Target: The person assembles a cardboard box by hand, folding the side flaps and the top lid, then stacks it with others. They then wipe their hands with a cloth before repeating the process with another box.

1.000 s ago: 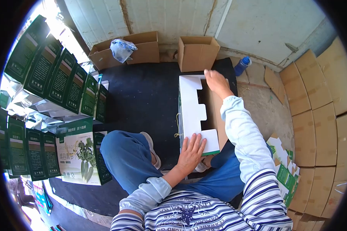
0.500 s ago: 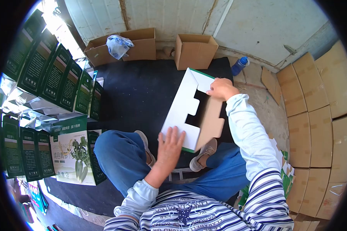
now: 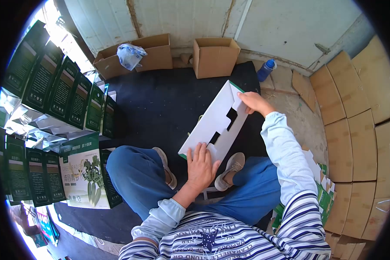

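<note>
A white carton with green edges (image 3: pixel 209 118) is tilted in front of my shins, its white flap side facing me. Dark gaps show between the notched flaps, which lie nearly closed over the opening. My right hand (image 3: pixel 255 104) grips the upper right end, thumb on the white face and fingers curled at the edge. At the lower end, my left hand (image 3: pixel 200 170) lies with its fingers stretched flat against the flaps and its thumb apart. The carton's far side is hidden.
Dark green printed cartons (image 3: pixel 58 86) stand stacked at left, with a radish-picture carton (image 3: pixel 86 177) by my knee. Brown boxes (image 3: pixel 214 58) sit along the wall beyond the black mat (image 3: pixel 147 104). A blue bottle (image 3: pixel 266 70) stands nearby. Stacked brown boxes (image 3: pixel 353 143) line the right.
The wide opening has narrowed as the flaps folded inward toward each other. The carton has turned slightly, and my left hand has shifted right along its lower end.
</note>
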`<state>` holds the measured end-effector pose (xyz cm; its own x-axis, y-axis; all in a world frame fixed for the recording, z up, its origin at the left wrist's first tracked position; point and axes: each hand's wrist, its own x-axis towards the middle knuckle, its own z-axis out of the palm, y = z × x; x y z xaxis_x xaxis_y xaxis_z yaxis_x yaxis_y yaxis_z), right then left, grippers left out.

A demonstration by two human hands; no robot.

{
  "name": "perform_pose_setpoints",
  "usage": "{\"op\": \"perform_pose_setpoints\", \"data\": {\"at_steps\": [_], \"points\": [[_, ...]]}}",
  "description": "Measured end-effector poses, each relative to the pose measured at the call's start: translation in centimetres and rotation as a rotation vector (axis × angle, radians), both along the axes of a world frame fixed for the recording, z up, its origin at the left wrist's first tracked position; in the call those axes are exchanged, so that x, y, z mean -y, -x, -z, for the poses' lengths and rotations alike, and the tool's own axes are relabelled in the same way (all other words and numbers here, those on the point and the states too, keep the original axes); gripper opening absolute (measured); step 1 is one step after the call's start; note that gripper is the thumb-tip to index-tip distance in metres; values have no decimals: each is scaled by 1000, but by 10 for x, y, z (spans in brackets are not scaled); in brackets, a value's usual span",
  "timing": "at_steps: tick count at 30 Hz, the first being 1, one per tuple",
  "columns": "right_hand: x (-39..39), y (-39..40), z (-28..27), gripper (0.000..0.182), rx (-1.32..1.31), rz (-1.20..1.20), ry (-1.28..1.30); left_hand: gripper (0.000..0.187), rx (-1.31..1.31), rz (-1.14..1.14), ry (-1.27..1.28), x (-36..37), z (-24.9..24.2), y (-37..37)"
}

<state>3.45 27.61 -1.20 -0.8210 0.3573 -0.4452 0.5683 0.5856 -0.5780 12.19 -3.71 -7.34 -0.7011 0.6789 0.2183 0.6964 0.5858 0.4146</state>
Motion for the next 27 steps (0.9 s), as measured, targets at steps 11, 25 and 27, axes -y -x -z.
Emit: {"op": "perform_pose_setpoints", "data": {"at_steps": [11, 25, 27], "points": [[40, -26, 21, 59, -364, -739, -875, 61, -222, -110, 70, 6, 21, 28], [48, -20, 50, 39, -328, -804, -882, 65, -24, -9, 43, -4, 16, 22], [48, -19, 50, 38, -303, -813, -881, 65, -23, -12, 37, -4, 15, 23]]}}
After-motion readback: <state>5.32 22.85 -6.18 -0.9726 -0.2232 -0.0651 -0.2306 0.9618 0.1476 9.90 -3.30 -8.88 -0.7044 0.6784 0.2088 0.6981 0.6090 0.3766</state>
